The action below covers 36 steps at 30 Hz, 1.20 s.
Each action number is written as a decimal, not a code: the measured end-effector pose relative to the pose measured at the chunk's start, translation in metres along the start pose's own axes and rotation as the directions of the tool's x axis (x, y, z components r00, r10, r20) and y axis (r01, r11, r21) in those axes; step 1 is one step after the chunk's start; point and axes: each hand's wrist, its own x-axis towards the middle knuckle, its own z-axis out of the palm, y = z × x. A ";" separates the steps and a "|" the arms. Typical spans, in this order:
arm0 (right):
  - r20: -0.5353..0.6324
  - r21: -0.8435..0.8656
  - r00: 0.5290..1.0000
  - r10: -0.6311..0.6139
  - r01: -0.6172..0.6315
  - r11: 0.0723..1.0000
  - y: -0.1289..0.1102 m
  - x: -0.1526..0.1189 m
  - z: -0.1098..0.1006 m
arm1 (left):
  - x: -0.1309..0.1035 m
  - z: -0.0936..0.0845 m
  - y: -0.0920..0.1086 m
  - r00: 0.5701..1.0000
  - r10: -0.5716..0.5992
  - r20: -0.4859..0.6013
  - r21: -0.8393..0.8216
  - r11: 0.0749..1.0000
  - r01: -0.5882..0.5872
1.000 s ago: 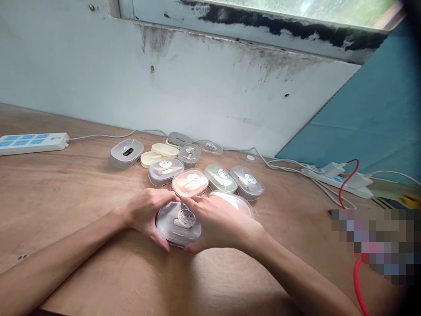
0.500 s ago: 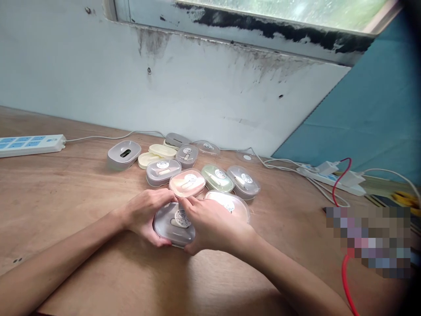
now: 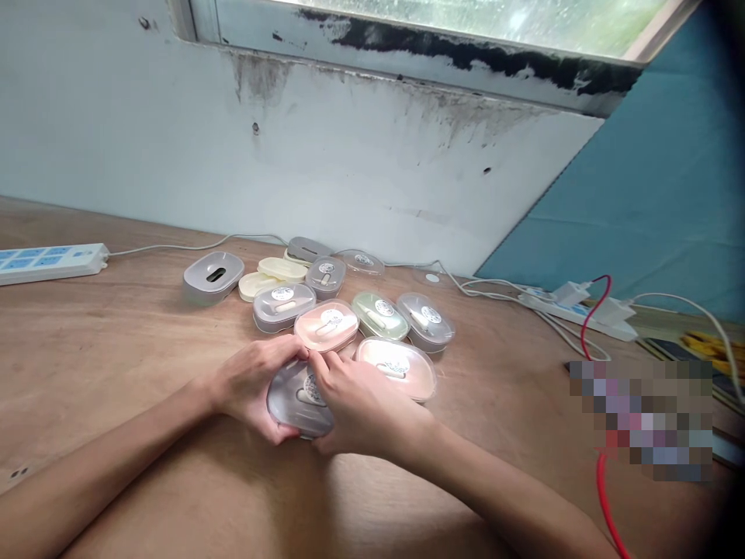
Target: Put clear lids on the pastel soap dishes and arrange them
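A grey oval plastic box (image 3: 286, 397) with a clear lid and a round printed sticker sits between my hands near the front of the table. My left hand (image 3: 256, 384) grips its left side, thumb at the near edge and fingers at the far edge. On the right side, my right hand (image 3: 366, 400) is closed around the box and covers part of the sticker. Just beyond stands a pink lidded box (image 3: 326, 330). A paler pink box (image 3: 416, 376) lies right behind my right hand.
Farther back are a green box (image 3: 378, 317), grey lidded boxes (image 3: 431, 332), cream pieces (image 3: 283, 269) and an open grey box (image 3: 203, 289). Power strips lie left (image 3: 52, 264) and right (image 3: 605, 320), with cables along the wall. A red cable (image 3: 605, 497) runs down the right side.
My right hand has shifted slightly left over the grey box and hides more of its sticker. Both hands keep hold of it. The whole view has moved a little.
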 end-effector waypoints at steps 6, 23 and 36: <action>-0.015 0.022 1.000 -0.022 0.022 1.000 0.002 0.002 0.003 | -0.002 -0.001 -0.010 1.000 0.010 -0.007 0.009 1.000 -0.010; -0.189 0.216 0.916 0.353 -0.312 0.925 0.110 -0.048 -0.093 | -0.008 -0.009 -0.020 0.979 0.009 -0.206 0.103 0.995 0.012; 0.119 0.360 0.476 0.871 -0.839 0.409 0.303 -0.074 -0.019 | -0.004 0.000 -0.020 0.994 -0.006 -0.107 0.097 0.995 0.017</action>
